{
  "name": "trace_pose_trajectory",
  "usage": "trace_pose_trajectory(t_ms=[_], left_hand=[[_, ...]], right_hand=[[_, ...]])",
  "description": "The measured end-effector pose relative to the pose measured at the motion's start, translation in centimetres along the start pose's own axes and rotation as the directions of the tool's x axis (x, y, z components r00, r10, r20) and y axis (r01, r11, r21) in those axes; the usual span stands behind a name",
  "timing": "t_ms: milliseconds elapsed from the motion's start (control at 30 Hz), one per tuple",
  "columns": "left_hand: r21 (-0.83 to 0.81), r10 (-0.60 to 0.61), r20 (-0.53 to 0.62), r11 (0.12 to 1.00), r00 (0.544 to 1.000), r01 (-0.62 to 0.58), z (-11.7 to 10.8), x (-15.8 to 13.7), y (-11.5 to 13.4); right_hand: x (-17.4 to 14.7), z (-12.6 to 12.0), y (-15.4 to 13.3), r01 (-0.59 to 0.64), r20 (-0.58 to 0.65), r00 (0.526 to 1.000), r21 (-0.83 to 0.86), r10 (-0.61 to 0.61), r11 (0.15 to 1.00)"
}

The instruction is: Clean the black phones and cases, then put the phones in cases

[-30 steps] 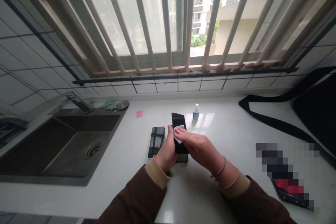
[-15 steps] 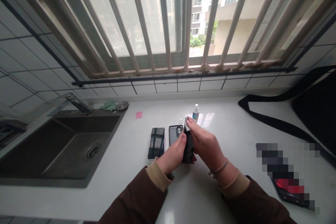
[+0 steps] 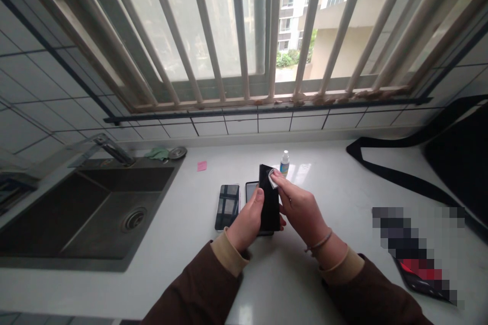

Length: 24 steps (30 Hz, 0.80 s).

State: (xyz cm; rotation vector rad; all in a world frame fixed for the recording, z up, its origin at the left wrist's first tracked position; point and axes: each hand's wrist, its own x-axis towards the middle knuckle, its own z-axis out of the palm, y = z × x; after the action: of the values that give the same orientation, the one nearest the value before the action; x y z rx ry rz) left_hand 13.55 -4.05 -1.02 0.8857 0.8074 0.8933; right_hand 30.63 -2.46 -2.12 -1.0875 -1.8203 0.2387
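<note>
"Where is the black phone (image 3: 270, 212) held?"
"Over the counter (image 3: 297, 277), partly above a phone case (image 3: 251, 190); it is gripped by the left hand (image 3: 246, 219)."
"What is held by the right hand (image 3: 301, 208)?"
"A white wipe (image 3: 273, 180), pressed against the phone's upper right corner."

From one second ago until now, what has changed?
The right hand moved the white wipe from the middle of the black phone to its upper right edge. The left hand shifted the phone slightly right. Neither hand let go. The second phone, small bottle and pink sticky note stayed put.
</note>
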Motion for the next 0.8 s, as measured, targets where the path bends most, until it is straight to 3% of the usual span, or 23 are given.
trace_pose_trajectory(t_ms=[267,433,667,800], left_hand=[[-0.239,0.044,-0.122,0.968,0.992,-0.073,0.1,0.4,0.3],[-0.337,0.107,-0.194,0.926,0.975,-0.169,0.2,0.7,0.8],[-0.391,-0.014,-0.189,0.918,0.982,-0.062,-0.1,0.9,1.1],[-0.417,0.030,-0.251,0.899,0.968,-0.136,-0.2,1.1,1.3]], right_hand=[[-0.2,0.1,-1.0,-0.114,0.061,0.993,0.166,0.105,0.979],[-0.1,-0.1,-1.4,-0.052,0.083,0.996,0.210,0.035,0.976],[-0.2,0.0,-1.0,-0.004,0.110,0.994,0.243,-0.023,0.970],[-0.4,0.2,-0.9,0.007,0.142,0.989,0.279,-0.049,0.960]])
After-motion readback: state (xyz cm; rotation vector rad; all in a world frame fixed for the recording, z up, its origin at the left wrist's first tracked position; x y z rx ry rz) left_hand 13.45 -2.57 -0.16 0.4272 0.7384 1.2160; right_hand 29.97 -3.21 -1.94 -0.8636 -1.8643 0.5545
